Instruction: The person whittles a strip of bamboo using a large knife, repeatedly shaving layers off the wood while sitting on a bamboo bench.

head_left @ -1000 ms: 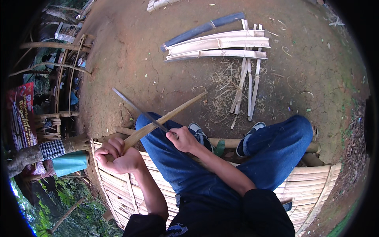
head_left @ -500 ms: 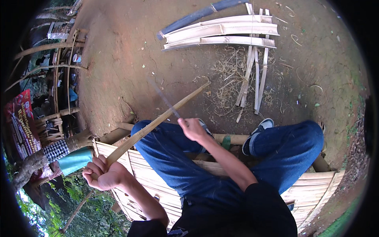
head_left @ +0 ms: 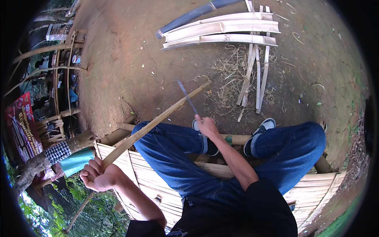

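My left hand is closed around the near end of a long bamboo strip. The strip slants up and away to the right, passing over my left knee, and its far end hangs above the ground. In my right hand, closed on its handle, is a long thin-bladed knife. The blade points away and to the left, crossing the strip near its far end. Whether the edge touches the strip I cannot tell. Most of the knife's handle is hidden in my fist.
Split bamboo pieces and a dark bamboo pole lie on the ground ahead. Narrow strips and curled shavings are beside them. I sit on a bamboo-slat bench. A turquoise cloth hangs at left.
My right hand has moved the knife to the right and slightly away, along the strip toward its far end. The left hand keeps its hold with little movement.
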{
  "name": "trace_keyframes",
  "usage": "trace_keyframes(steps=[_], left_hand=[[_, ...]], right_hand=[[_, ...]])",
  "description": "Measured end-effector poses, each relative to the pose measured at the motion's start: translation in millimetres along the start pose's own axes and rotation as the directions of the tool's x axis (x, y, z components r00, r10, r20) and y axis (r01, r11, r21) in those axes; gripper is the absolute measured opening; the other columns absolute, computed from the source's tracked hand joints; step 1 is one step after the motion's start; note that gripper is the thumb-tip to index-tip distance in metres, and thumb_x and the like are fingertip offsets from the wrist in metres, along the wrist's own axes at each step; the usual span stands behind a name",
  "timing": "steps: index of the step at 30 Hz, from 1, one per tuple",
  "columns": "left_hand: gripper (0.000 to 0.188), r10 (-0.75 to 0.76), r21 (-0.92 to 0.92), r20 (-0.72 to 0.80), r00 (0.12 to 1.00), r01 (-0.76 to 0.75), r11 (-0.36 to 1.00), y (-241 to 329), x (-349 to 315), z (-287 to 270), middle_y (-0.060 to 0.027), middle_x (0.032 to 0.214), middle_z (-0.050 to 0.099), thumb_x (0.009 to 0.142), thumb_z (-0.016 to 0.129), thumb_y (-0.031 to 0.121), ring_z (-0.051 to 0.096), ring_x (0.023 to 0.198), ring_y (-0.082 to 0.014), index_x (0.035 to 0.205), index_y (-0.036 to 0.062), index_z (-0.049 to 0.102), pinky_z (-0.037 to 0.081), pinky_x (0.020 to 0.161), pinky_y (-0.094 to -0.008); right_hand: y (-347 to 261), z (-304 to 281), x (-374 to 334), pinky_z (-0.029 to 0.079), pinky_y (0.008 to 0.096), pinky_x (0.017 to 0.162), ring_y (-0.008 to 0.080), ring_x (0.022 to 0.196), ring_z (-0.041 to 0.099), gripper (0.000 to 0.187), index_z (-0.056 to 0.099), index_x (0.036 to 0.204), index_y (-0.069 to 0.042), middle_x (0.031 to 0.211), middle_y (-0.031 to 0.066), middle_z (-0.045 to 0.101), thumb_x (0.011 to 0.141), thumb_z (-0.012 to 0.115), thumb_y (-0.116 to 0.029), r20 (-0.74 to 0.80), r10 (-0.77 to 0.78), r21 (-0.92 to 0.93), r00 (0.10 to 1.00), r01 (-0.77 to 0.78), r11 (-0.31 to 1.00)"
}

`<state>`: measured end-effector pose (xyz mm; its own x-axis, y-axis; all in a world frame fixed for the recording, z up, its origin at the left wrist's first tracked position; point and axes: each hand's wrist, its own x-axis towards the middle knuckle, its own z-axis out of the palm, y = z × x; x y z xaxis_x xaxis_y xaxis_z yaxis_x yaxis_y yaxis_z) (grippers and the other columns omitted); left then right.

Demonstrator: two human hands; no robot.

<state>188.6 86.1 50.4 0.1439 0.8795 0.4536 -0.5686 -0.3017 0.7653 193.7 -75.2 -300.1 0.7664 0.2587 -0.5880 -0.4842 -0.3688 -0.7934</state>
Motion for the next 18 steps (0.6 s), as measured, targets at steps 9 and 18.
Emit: trace_keyframes(steps=[9, 18], left_hand=[[0.018, -0.047, -0.015, 0.107, 0.993, 0.049, 0.999, 5, 1, -8, 0.0019, 0.056, 0.015, 0.084, 0.038, 0.017, 0.013, 0.047, -0.0121, 0.068, 0.0103, 0.034, 0.015, 0.046, -0.0272], [0.02, -0.016, 0.0, 0.053, 0.998, 0.016, 1.0, 3, 4, -3, 0.0027, 0.054, 0.014, 0.085, 0.039, 0.017, 0.013, 0.046, -0.0118, 0.067, 0.0103, 0.036, 0.016, 0.045, -0.0261]], right_hand=[[-113, 5, -33, 0.05, 0.0459, 0.063, 0.0421, 0.069, 0.062, 0.054, 0.068, 0.083, -0.002, 0.067, 0.0252, 0.061, 0.084, 0.052, -0.053, 0.226, -0.644, 0.058, 0.731, 0.649, 0.758], [35, -25, 8, 0.048, 0.0463, 0.085, 0.0424, 0.093, 0.06, 0.068, 0.065, 0.089, 0.009, 0.088, 0.0318, 0.061, 0.089, 0.042, -0.054, -0.03, 0.251, -0.173, 0.967, -0.253, 0.952]])
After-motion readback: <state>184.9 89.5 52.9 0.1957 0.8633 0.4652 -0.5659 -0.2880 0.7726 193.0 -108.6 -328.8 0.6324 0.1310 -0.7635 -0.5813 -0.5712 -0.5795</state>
